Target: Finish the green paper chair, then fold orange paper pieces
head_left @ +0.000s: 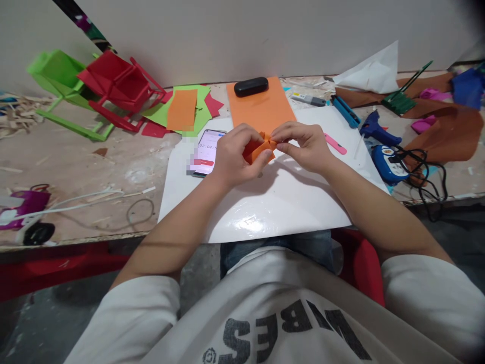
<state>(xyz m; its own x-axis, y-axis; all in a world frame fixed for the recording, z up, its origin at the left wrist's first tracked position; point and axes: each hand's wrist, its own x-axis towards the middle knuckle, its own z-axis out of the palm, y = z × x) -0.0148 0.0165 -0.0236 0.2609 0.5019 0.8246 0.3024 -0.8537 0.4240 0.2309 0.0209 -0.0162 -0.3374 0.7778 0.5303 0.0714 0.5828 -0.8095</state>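
Above the white sheet [242,217], a small folded orange paper piece [261,150] is held between both hands. My left hand [237,154] wraps round its left side, thumb in front and fingers behind. My right hand [305,145] pinches its right end between thumb and fingertips. Part of the piece is hidden by my left fingers. A phone [206,151] showing a timer lies just left of my left hand. Behind the hands is a larger orange sheet [257,108] with a black case [251,87] on it.
Green [60,76] and red [117,81] paper chair models stand at the back left. Cutters [308,98], a pink tool [336,144], a blue glue gun [380,130] and a corded blue device [389,163] lie right. A purple glue gun [28,205] lies left.
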